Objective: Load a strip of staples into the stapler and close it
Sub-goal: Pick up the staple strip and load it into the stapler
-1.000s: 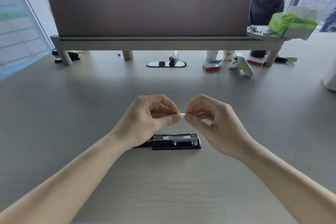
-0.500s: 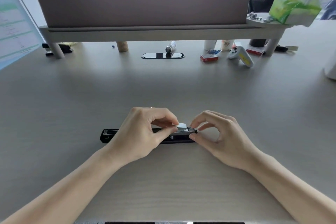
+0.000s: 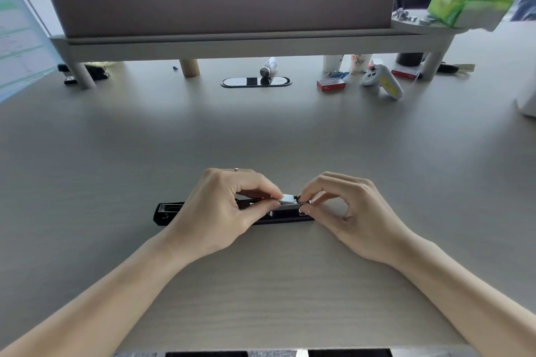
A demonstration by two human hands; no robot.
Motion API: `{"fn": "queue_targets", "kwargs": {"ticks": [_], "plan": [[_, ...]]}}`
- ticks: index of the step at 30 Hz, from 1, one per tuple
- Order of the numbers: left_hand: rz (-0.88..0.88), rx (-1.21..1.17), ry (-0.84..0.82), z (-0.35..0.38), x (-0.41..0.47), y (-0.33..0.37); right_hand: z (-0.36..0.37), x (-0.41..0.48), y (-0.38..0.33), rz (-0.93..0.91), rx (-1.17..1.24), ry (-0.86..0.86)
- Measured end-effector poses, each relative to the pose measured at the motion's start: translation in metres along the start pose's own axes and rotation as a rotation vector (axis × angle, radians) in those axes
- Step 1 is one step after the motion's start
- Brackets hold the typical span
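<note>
Head view, frame centre: stapler (image 3: 169,213) lies open on desk (image 3: 261,136). Left hand (image 3: 220,211) pinches staple strip (image 3: 288,199) over the magazine; right hand (image 3: 348,211) fingertips steady its end. I judge seating unfinished, closing remains.

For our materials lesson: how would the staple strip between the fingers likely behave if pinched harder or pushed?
The staple strip looks small and thin, so probably light. It seems stiff but may snap apart if bent. Its shiny metal could slip from the fingertips.
</note>
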State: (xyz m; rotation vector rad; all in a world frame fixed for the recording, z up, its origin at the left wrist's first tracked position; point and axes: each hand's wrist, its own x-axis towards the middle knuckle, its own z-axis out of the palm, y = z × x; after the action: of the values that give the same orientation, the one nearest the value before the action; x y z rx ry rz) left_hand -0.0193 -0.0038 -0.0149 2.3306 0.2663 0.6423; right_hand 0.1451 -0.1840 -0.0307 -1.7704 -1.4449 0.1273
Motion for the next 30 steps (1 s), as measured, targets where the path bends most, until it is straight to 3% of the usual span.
{"fn": "queue_targets", "kwargs": {"ticks": [7,14,30], "plan": [[-0.005,0.009,-0.044,-0.001,0.001,-0.002,0.000,0.000,-0.001,0.023,0.007,0.003],[0.114,0.131,-0.073,0.000,0.001,-0.003,0.000,0.000,-0.001,0.026,0.009,0.005],[0.081,0.178,-0.102,-0.004,-0.001,-0.012,0.000,-0.001,0.002,0.019,0.020,0.021]]}}
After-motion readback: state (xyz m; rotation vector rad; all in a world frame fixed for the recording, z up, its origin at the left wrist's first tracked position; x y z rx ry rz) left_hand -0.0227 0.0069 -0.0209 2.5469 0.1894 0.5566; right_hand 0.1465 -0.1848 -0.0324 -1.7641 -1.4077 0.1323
